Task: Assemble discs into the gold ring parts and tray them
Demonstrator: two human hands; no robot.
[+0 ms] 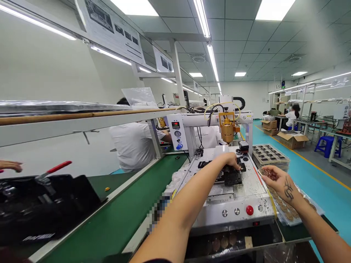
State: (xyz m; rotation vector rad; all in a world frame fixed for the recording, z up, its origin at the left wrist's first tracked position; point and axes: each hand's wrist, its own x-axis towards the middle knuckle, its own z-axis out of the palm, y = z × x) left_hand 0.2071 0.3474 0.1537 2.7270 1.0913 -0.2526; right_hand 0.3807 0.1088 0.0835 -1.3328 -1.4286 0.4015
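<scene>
My left hand reaches over the white bench machine. Its fingers point down and are drawn together at the black fixture on the machine's bed; whatever they pinch is too small to make out. My right hand is raised beside the bed's right edge, with thumb and fingers closed on a round, copper-coloured disc. Below that hand, similar round discs lie in rows in clear plastic. A brass-coloured dispensing head hangs from the gantry above the fixture.
Stacked trays with dark parts stand right of the machine. A control box is mounted at its left. A green conveyor belt runs alongside, with a red-handled clamp and another person's hand farther left. A co-worker sits beyond.
</scene>
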